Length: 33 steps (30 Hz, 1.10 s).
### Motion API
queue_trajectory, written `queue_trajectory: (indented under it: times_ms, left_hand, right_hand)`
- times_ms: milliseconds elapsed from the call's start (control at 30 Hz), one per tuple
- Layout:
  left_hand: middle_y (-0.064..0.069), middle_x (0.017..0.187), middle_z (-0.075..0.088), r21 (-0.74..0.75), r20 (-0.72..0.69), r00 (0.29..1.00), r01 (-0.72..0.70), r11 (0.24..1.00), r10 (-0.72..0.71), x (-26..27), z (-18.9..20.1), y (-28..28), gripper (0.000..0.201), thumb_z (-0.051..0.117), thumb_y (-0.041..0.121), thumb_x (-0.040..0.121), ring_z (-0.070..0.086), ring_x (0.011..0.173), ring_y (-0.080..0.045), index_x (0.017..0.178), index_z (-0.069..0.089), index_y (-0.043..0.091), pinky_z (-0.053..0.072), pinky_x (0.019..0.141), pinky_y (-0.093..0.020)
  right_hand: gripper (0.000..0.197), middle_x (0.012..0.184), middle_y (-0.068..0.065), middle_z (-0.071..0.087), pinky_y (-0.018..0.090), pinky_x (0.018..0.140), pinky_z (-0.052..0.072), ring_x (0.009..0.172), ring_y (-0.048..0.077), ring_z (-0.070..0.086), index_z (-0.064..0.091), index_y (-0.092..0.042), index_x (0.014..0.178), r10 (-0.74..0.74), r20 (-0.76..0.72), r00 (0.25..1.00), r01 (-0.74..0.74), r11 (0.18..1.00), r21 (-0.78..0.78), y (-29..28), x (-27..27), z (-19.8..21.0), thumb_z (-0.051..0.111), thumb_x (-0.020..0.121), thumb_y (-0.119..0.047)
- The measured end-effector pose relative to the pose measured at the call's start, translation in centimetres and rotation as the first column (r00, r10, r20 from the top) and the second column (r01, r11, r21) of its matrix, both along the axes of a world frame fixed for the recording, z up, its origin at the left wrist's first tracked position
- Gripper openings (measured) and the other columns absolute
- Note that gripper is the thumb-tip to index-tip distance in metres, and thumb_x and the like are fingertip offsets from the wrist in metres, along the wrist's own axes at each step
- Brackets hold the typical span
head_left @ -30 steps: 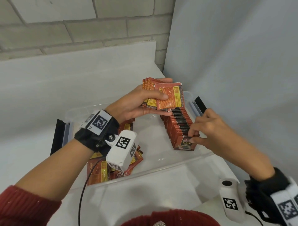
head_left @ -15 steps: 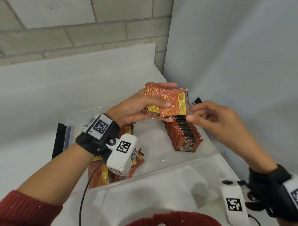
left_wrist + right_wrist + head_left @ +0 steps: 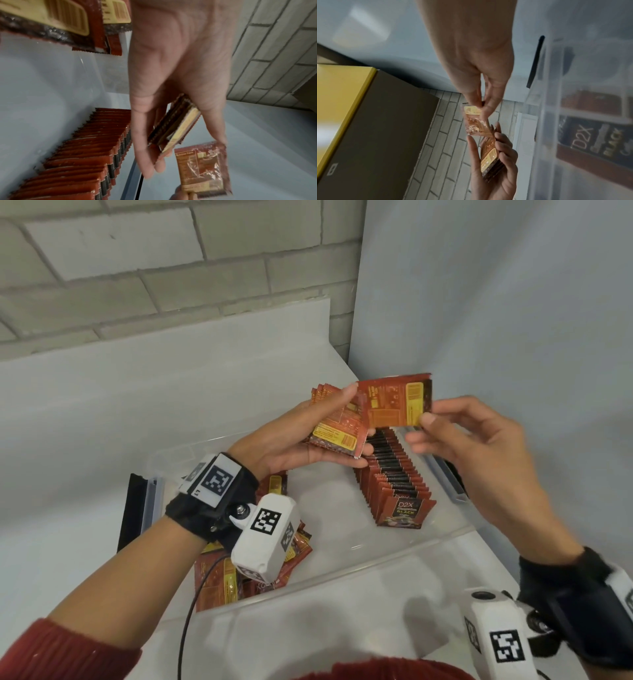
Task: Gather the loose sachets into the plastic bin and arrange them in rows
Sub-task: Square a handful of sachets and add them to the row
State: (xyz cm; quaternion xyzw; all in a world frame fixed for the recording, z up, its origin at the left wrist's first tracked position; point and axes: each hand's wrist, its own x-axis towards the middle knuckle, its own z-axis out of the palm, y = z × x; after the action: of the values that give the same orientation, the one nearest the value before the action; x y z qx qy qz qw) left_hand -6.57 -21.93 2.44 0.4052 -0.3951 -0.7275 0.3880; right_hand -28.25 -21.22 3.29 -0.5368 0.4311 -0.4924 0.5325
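Note:
My left hand (image 3: 308,440) holds a stack of red-orange sachets (image 3: 337,426) above the clear plastic bin (image 3: 342,563). The same stack (image 3: 173,128) shows edge-on between its fingers in the left wrist view. My right hand (image 3: 455,436) pinches one sachet (image 3: 394,400) by its right edge, just off the stack; that single sachet (image 3: 475,120) hangs from thumb and forefinger in the right wrist view. A row of upright sachets (image 3: 394,481) runs along the bin's right side. Loose sachets (image 3: 239,573) lie heaped in the bin's near left corner, partly hidden by my left wrist camera.
The bin sits on a white table (image 3: 85,422) in a corner, a brick wall (image 3: 154,268) behind and a pale panel (image 3: 496,320) to the right. Black latches (image 3: 132,515) flank the bin's ends. A yellow-edged box (image 3: 359,108) appears in the right wrist view.
My right hand left the upright row, rose to the stack and took its top sachet, which now stands clear to the right. My left hand lifted the stack slightly.

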Motion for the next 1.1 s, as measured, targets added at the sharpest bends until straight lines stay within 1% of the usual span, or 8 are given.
queue_trajectory:
  times_ms: [167, 333, 500, 600, 700, 833, 1000, 1100]
  left_hand:
    - [-0.018, 0.113, 0.067, 0.024, -0.054, 0.997, -0.058, 0.998, 0.06, 0.0, 0.3, 0.0, 0.048, 0.053, 0.045, 0.079, 0.067, 0.089, -0.031, 0.118, 0.06, 0.017, 0.058, 0.08, -0.045]
    - [-0.014, 0.121, 0.065, -0.028, -0.106, 0.993, -0.06, 0.998, 0.057, 0.2, -0.2, -0.1, 0.041, 0.06, 0.01, 0.084, 0.066, 0.103, -0.032, 0.125, 0.058, 0.017, 0.059, 0.075, -0.042]
    - [-0.012, 0.126, 0.063, -0.085, -0.075, 0.995, -0.071, 0.994, 0.065, 0.3, -0.5, -0.3, 0.05, 0.06, -0.001, 0.081, 0.064, 0.108, -0.031, 0.127, 0.058, 0.02, 0.057, 0.083, -0.044]
    - [-0.01, 0.123, 0.065, -0.103, -0.051, 0.997, -0.065, 0.993, 0.06, 0.5, -0.5, -0.3, 0.052, 0.061, -0.001, 0.079, 0.065, 0.107, -0.03, 0.125, 0.059, 0.021, 0.058, 0.08, -0.041]
    - [-0.007, 0.118, 0.067, -0.125, -0.021, 1.0, -0.009, 0.992, 0.007, 0.5, -0.3, -0.2, 0.051, 0.061, -0.001, 0.077, 0.065, 0.106, -0.028, 0.122, 0.06, 0.024, 0.058, 0.079, -0.038]
    - [-0.006, 0.112, 0.069, -0.141, 0.017, 0.996, 0.087, 0.986, -0.085, 0.1, -0.4, 0.0, 0.053, 0.06, -0.006, 0.076, 0.065, 0.105, -0.028, 0.122, 0.059, 0.021, 0.056, 0.083, -0.037]
    - [-0.008, 0.115, 0.067, -0.16, 0.011, 0.994, 0.112, 0.981, -0.112, -0.4, -0.2, 0.3, 0.059, 0.074, -0.001, 0.071, 0.064, 0.105, -0.029, 0.124, 0.055, 0.02, 0.057, 0.083, -0.039]
    - [-0.013, 0.113, 0.064, -0.212, 0.013, 0.99, 0.139, 0.967, -0.139, -0.6, -0.4, 0.4, 0.057, 0.069, -0.008, 0.073, 0.063, 0.104, -0.029, 0.123, 0.052, 0.016, 0.057, 0.08, -0.04]
  right_hand:
    - [0.011, 0.095, 0.003, 0.074, 0.017, 0.08, 0.052, 0.091, 0.012, 0.071, 0.07, -0.008, 0.088, 0.022, -0.069, 0.997, -0.033, 0.986, -0.165, 0.6, 0.0, 0.2, 0.069, 0.08, -0.001]
    - [0.019, 0.1, 0.005, 0.067, 0.016, 0.087, 0.051, 0.092, 0.008, 0.069, 0.072, -0.013, 0.091, 0.048, -0.232, 0.971, -0.113, 0.955, -0.275, 0.7, 0.1, -1.2, 0.071, 0.078, 0.001]
    - [0.023, 0.102, -0.002, 0.066, 0.017, 0.086, 0.052, 0.096, 0.011, 0.068, 0.073, -0.018, 0.092, 0.097, -0.301, 0.949, -0.184, 0.944, -0.275, 0.7, 0.0, -1.5, 0.071, 0.078, 0.0]
    - [0.022, 0.097, -0.002, 0.068, 0.012, 0.08, 0.049, 0.088, 0.004, 0.067, 0.071, -0.016, 0.094, 0.146, -0.314, 0.938, -0.213, 0.958, -0.191, 0.5, -0.1, -0.7, 0.068, 0.083, 0.003]
    - [0.017, 0.092, -0.001, 0.07, 0.013, 0.078, 0.05, 0.082, 0.004, 0.064, 0.068, -0.02, 0.097, 0.086, -0.252, 0.964, -0.117, 0.987, -0.112, 0.3, -0.1, 0.2, 0.071, 0.081, -0.015]
    - [0.04, 0.086, -0.002, 0.072, 0.017, 0.077, 0.052, 0.079, 0.007, 0.063, 0.065, -0.018, 0.108, 0.13, -0.248, 0.96, -0.143, 0.989, -0.032, 0.0, 0.4, 0.9, 0.069, 0.07, -0.032]
    - [0.013, 0.079, 0.009, 0.07, 0.017, 0.068, 0.049, 0.069, 0.006, 0.059, 0.072, -0.012, 0.097, 0.062, -0.186, 0.981, -0.067, 0.997, -0.023, -0.5, 1.2, 0.9, 0.067, 0.085, -0.015]
    - [0.008, 0.072, 0.001, 0.068, 0.015, 0.065, 0.052, 0.061, 0.004, 0.058, 0.071, -0.01, 0.092, 0.019, -0.104, 0.994, -0.019, 1.0, 0.003, -0.8, 1.2, 1.1, 0.065, 0.087, -0.011]
